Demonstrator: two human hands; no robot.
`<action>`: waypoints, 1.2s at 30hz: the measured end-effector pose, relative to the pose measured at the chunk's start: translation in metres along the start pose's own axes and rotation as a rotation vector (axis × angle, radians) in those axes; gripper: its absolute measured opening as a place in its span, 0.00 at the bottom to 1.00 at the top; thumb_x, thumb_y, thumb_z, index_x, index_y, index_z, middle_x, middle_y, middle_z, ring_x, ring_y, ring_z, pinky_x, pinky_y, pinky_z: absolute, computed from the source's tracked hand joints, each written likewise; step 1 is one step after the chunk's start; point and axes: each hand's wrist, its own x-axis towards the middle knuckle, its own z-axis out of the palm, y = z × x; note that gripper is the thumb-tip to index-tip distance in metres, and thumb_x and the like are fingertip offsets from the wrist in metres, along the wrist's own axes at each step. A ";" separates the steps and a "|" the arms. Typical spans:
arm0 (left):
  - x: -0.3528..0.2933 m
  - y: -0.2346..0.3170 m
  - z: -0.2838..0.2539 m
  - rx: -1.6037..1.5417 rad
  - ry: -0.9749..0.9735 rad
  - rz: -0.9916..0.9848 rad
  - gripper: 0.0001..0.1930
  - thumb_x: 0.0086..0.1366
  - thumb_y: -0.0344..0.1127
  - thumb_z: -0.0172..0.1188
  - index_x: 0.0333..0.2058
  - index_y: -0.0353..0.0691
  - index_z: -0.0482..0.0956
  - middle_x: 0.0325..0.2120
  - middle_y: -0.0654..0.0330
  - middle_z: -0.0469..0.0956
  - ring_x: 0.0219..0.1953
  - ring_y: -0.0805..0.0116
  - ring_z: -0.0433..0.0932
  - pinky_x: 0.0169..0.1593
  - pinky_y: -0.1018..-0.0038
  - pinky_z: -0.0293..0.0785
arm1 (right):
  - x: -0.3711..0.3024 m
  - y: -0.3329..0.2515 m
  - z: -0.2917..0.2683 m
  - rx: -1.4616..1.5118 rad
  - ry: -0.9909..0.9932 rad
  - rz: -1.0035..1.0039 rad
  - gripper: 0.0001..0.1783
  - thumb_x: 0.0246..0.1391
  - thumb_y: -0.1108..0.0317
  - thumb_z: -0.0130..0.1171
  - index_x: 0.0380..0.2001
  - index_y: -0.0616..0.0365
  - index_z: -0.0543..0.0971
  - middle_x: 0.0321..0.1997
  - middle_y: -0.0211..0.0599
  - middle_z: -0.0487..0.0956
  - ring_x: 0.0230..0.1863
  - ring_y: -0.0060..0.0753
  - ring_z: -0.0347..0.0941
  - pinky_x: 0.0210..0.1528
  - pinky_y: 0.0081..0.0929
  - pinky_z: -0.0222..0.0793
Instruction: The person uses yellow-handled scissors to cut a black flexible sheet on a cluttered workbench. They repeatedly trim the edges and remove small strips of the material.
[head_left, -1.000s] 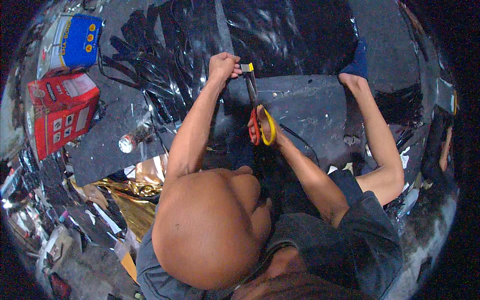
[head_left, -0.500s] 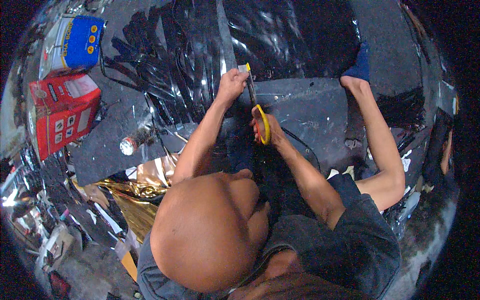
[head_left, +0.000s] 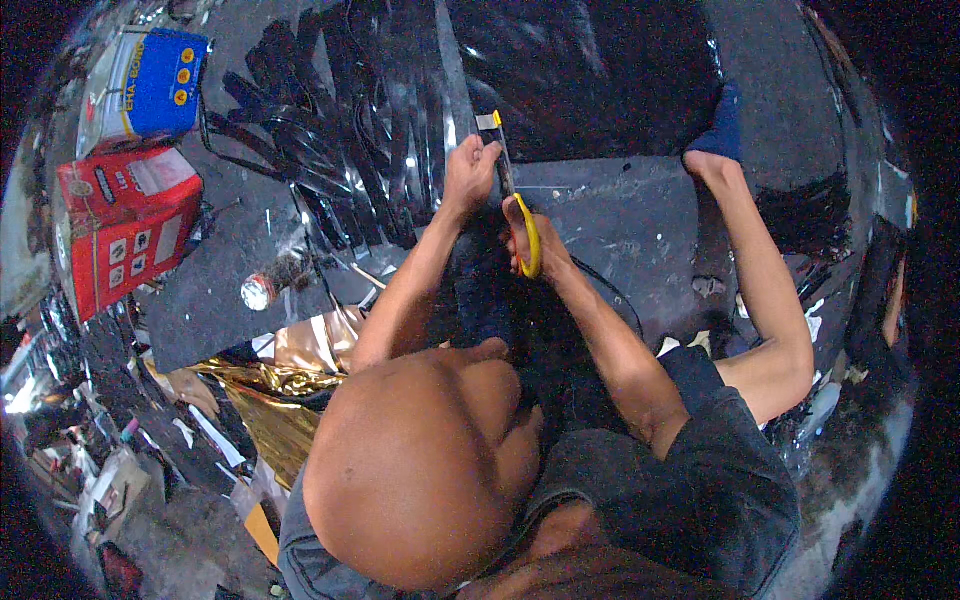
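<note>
Yellow-handled scissors (head_left: 526, 236) are in my right hand (head_left: 533, 248), whose fingers wrap round the handles. Their dark blades point away from me, toward my left hand (head_left: 471, 178). My left hand is closed, thumb and fingers pinching a narrow dark strip (head_left: 504, 155) whose far end shows a pale patch and a yellow edge. The blades run close alongside the strip; whether they touch it I cannot tell. Just beyond my hands lies a large glossy black sheet (head_left: 600, 90). Long black strips (head_left: 370, 130) lie in a loose pile left of it.
A blue-and-white box (head_left: 165, 85) and a red box (head_left: 130, 235) stand at the left. Nearer are a clear bottle-like thing (head_left: 258, 291), crumpled gold foil (head_left: 270, 410) and scattered scraps (head_left: 120, 480). A bare leg with a blue-covered foot (head_left: 765, 280) is bent at the right.
The scissors and my right hand have moved slightly away from me. The strip's pale and yellow end now reaches farther beyond my left hand, which has shifted slightly.
</note>
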 end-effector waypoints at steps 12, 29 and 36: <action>-0.001 -0.004 -0.005 -0.253 -0.100 -0.223 0.14 0.60 0.36 0.55 0.16 0.42 0.67 0.13 0.71 0.66 0.17 0.82 0.60 0.21 0.80 0.55 | -0.008 -0.019 -0.001 -0.112 0.035 -0.123 0.44 0.39 0.21 0.41 0.14 0.60 0.67 0.08 0.31 0.62 0.08 0.27 0.64 0.09 0.26 0.59; -0.018 0.045 -0.015 -0.235 -0.108 -0.113 0.14 0.61 0.38 0.54 0.18 0.43 0.66 0.13 0.72 0.63 0.17 0.82 0.60 0.20 0.82 0.54 | 0.092 -0.138 -0.017 -0.401 0.250 -0.397 0.51 0.47 0.24 0.30 0.24 0.70 0.77 0.20 0.59 0.75 0.28 0.54 0.75 0.34 0.44 0.67; -0.028 0.063 -0.021 -0.210 -0.086 -0.070 0.16 0.60 0.39 0.56 0.18 0.45 0.61 0.16 0.75 0.57 0.20 0.84 0.54 0.22 0.82 0.49 | 0.145 -0.194 -0.024 -0.436 0.199 -0.379 0.56 0.43 0.20 0.26 0.45 0.66 0.74 0.43 0.64 0.73 0.50 0.54 0.68 0.50 0.41 0.59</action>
